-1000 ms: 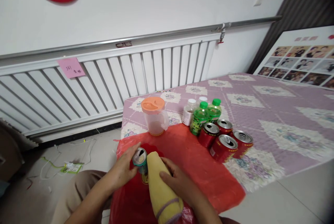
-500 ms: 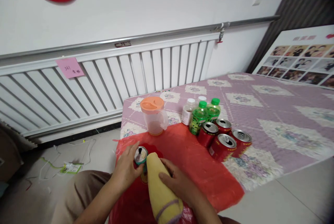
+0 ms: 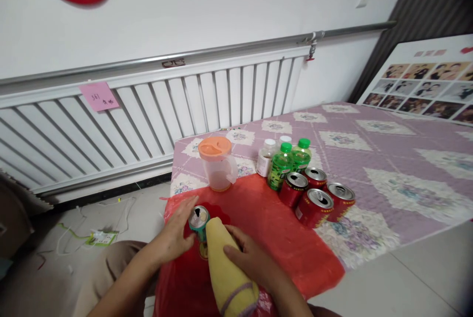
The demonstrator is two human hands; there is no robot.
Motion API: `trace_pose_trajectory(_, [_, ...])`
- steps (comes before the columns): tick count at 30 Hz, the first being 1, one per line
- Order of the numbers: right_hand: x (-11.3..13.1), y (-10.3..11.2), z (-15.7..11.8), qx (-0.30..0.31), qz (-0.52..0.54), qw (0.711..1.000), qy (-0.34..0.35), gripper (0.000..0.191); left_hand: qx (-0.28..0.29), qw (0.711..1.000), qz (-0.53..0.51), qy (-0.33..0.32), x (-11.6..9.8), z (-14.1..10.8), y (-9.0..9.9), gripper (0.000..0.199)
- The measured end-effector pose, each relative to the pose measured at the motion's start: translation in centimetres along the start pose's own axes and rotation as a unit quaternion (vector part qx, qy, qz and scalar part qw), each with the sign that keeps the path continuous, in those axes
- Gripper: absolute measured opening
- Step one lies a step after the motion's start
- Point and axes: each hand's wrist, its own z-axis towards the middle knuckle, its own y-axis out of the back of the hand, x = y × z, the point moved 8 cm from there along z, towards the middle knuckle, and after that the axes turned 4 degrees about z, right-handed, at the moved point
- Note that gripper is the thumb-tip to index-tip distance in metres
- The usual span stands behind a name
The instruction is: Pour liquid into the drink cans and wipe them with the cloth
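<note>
My left hand (image 3: 172,238) is beside an opened teal drink can (image 3: 199,219), its fingers apart, with a narrow gap to the can. The can stands upright on a red plastic sheet (image 3: 295,253). In my right hand (image 3: 246,253) is a bundled yellow cloth (image 3: 227,263) with a purple stripe near its lower end. The cloth's top end is close to the can's right side; whether they touch I cannot tell. Part of my right fingers is hidden behind the cloth.
A clear pitcher (image 3: 219,174) with an orange lid stands behind the can. To the right are several small bottles (image 3: 280,169) and several opened red cans (image 3: 314,208). A flowered tablecloth (image 3: 343,142) covers the table; a radiator (image 3: 210,97) lines the wall.
My left hand has let go of the teal can and moved slightly left, its fingers opening away from it. The yellow cloth and my right hand stay nearly in place.
</note>
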Motion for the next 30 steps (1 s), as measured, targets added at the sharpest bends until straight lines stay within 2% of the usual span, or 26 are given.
trace_pose_trajectory(3, [-0.1, 0.0, 0.0, -0.002, -0.004, 1.0, 0.002, 0.05, 0.045, 0.999, -0.026, 0.008, 0.4, -0.2, -0.1, 0.095])
trace_pose_trajectory(5, [-0.3, 0.0, 0.0, -0.004, -0.007, 1.0, 0.006, 0.05, 0.05, 0.998, -0.036, 0.01, 0.4, -0.1, -0.2, 0.096])
trace_pose_trajectory(11, [-0.2, 0.1, 0.0, 0.0, -0.001, 1.0, 0.01, 0.051, 0.023, 0.999, -0.033, 0.01, 0.3, 0.2, -0.5, 0.091])
trace_pose_trajectory(19, [0.3, 0.2, -0.3, -0.004, -0.001, 1.0, -0.003, 0.051, -0.047, 0.999, 0.005, -0.002, 0.3, -0.1, -1.0, 0.087])
trace_pose_trajectory(25, [0.1, 0.0, -0.3, -0.002, -0.001, 1.0, -0.001, 0.052, -0.08, 0.996, 0.022, 0.015, -0.2, -0.1, -1.2, 0.081])
trace_pose_trajectory(30, [0.0, -0.3, -0.4, 0.006, -0.015, 1.0, 0.004, 0.054, -0.086, 0.995, 0.035, 0.044, -0.3, -0.1, -1.5, 0.079])
